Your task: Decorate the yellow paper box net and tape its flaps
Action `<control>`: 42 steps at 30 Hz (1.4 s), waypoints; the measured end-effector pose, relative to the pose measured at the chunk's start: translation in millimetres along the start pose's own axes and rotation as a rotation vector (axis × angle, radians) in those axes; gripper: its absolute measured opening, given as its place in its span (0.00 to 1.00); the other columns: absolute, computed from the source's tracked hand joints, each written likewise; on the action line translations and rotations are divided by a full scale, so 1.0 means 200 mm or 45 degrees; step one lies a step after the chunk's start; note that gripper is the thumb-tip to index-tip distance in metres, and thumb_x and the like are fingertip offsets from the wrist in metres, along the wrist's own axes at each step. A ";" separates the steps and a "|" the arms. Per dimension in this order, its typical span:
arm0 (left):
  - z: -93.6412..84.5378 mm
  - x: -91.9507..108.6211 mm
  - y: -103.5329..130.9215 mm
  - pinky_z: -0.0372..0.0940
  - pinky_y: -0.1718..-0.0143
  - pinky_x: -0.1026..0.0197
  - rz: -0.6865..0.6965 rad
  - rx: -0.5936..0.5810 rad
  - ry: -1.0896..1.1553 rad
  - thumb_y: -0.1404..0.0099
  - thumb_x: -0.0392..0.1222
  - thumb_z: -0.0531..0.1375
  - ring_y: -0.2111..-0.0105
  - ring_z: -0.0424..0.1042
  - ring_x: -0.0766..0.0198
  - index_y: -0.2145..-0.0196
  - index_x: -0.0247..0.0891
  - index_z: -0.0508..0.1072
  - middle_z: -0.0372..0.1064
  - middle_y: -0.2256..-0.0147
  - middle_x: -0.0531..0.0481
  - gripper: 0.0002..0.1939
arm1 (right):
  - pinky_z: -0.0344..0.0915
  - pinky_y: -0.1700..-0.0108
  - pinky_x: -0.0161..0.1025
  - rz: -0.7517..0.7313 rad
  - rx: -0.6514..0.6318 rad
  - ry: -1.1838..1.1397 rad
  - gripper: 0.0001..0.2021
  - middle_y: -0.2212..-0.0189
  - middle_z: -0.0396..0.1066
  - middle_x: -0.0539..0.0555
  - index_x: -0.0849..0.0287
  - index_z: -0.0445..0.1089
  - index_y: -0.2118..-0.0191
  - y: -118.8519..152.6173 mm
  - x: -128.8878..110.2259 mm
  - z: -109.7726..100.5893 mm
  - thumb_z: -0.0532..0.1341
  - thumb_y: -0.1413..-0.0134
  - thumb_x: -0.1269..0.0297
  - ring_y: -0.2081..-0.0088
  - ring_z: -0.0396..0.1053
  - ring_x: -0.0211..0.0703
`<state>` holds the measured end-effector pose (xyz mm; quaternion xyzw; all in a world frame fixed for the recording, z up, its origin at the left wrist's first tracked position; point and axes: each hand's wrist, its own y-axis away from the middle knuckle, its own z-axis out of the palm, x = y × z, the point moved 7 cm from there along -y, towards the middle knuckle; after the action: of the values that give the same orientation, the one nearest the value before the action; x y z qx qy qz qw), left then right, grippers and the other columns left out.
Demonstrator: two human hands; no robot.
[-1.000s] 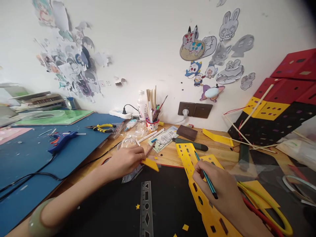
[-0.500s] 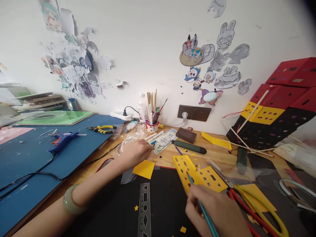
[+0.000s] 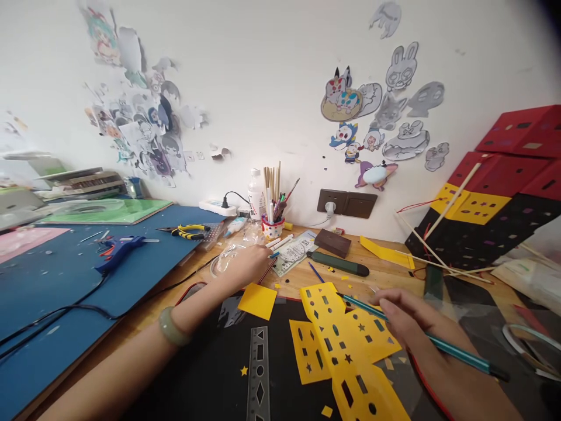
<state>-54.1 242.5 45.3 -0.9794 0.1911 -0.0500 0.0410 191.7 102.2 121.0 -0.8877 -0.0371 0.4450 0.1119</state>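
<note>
Presently, the right hand [image 3: 409,320] grips a teal pencil [image 3: 421,336], tip over the yellow cut-out card [image 3: 339,345] just left of the fingers. The left hand [image 3: 245,264], fingers curled, reaches among white markers [image 3: 280,241]; whether it pinches one cannot be told. Beyond it, a dotted cup [image 3: 272,227] holds brushes and sticks. Next: a secure pinch.

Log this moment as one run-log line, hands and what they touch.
left hand: reaching among markers on desk | right hand: holding teal pencil over yellow cutout sheet | steel stencil ruler: untouched
</note>
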 end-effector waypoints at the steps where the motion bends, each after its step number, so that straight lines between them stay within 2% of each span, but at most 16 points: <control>1: 0.02 0.01 -0.03 0.65 0.60 0.52 -0.018 -0.004 0.016 0.35 0.42 0.54 0.60 0.67 0.60 0.54 0.34 0.65 0.63 0.56 0.45 0.13 | 0.62 0.79 0.29 0.089 0.006 -0.091 0.13 0.75 0.71 0.49 0.53 0.69 0.70 -0.02 0.04 -0.01 0.54 0.48 0.50 0.75 0.67 0.39; 4: 0.05 0.01 -0.11 0.65 0.60 0.52 -0.079 -0.003 0.094 0.35 0.42 0.54 0.59 0.67 0.59 0.54 0.34 0.64 0.63 0.55 0.44 0.14 | 0.56 0.80 0.27 0.261 0.016 -0.384 0.12 0.81 0.62 0.46 0.55 0.66 0.74 -0.05 0.13 -0.02 0.59 0.51 0.52 0.79 0.58 0.34; 7: 0.06 0.01 -0.15 0.65 0.60 0.52 -0.119 0.025 0.235 0.35 0.42 0.54 0.59 0.67 0.59 0.53 0.34 0.64 0.63 0.55 0.44 0.14 | 0.51 0.81 0.27 0.245 0.083 -0.635 0.12 0.82 0.59 0.46 0.57 0.66 0.76 -0.10 0.13 -0.05 0.60 0.52 0.54 0.80 0.52 0.31; 10: 0.00 0.06 -0.14 0.65 0.61 0.53 -0.078 0.093 0.473 0.35 0.42 0.54 0.61 0.67 0.60 0.55 0.33 0.65 0.64 0.57 0.45 0.13 | 0.49 0.81 0.28 0.216 0.204 -0.814 0.14 0.84 0.58 0.46 0.58 0.68 0.76 -0.15 0.09 -0.08 0.60 0.52 0.53 0.82 0.51 0.31; 13: -0.10 0.19 -0.08 0.66 0.62 0.56 0.078 0.178 0.813 0.36 0.41 0.55 0.63 0.68 0.62 0.60 0.32 0.65 0.66 0.62 0.47 0.10 | 0.49 0.82 0.28 0.129 0.288 -0.885 0.14 0.87 0.56 0.46 0.58 0.67 0.79 -0.18 0.02 -0.11 0.59 0.52 0.54 0.83 0.51 0.30; 17: -0.23 0.38 0.05 0.65 0.62 0.64 0.286 0.229 1.233 0.38 0.39 0.56 0.63 0.68 0.65 0.64 0.34 0.63 0.67 0.65 0.50 0.06 | 0.47 0.84 0.29 -0.030 0.419 -0.705 0.16 0.88 0.55 0.46 0.58 0.62 0.83 -0.15 -0.07 -0.16 0.58 0.51 0.57 0.84 0.51 0.31; 21: -0.29 0.46 0.12 0.65 0.66 0.65 0.318 0.219 1.486 0.41 0.37 0.58 0.66 0.68 0.66 0.68 0.34 0.64 0.65 0.68 0.50 0.06 | 0.49 0.83 0.32 -0.156 0.492 -0.511 0.14 0.87 0.58 0.46 0.57 0.64 0.82 -0.08 -0.13 -0.17 0.58 0.51 0.57 0.83 0.55 0.33; 26: -0.29 0.49 0.16 0.64 0.64 0.64 0.323 0.214 1.634 0.40 0.36 0.58 0.65 0.68 0.65 0.65 0.34 0.64 0.65 0.67 0.50 0.06 | 0.51 0.81 0.33 -0.181 0.494 -0.370 0.13 0.87 0.59 0.46 0.56 0.64 0.82 -0.03 -0.16 -0.18 0.57 0.50 0.59 0.83 0.57 0.35; 30: -0.29 0.50 0.18 0.64 0.65 0.64 0.312 0.209 1.628 0.42 0.36 0.60 0.66 0.67 0.65 0.67 0.33 0.67 0.66 0.67 0.49 0.05 | 0.52 0.81 0.32 -0.288 0.522 -0.122 0.14 0.87 0.59 0.45 0.55 0.64 0.82 0.00 -0.23 -0.20 0.55 0.48 0.59 0.83 0.56 0.34; 34: -0.29 0.52 0.19 0.64 0.64 0.63 0.309 0.184 1.615 0.41 0.36 0.59 0.65 0.67 0.65 0.66 0.33 0.68 0.67 0.66 0.48 0.05 | 0.52 0.80 0.32 -0.374 0.467 0.045 0.16 0.87 0.58 0.46 0.56 0.61 0.82 0.01 -0.27 -0.19 0.53 0.46 0.59 0.83 0.56 0.34; 39: -0.35 0.53 0.21 0.63 0.64 0.64 0.342 0.210 1.562 0.42 0.35 0.60 0.66 0.67 0.66 0.67 0.34 0.70 0.68 0.67 0.49 0.04 | 0.51 0.81 0.32 -0.367 0.339 0.026 0.17 0.87 0.57 0.46 0.57 0.59 0.83 -0.01 -0.26 -0.16 0.53 0.45 0.58 0.83 0.55 0.34; 42: -0.40 0.51 0.23 0.62 0.67 0.66 0.356 0.223 1.546 0.44 0.35 0.61 0.68 0.66 0.67 0.69 0.33 0.71 0.68 0.69 0.50 0.04 | 0.51 0.82 0.31 -0.294 0.234 -0.208 0.16 0.86 0.57 0.45 0.57 0.61 0.81 -0.04 -0.21 -0.13 0.54 0.46 0.58 0.83 0.54 0.33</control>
<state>14.4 155.8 128.0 -0.7351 0.3019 -0.6069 0.0113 188.1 98.2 170.1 -0.8245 -0.1070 0.5013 0.2397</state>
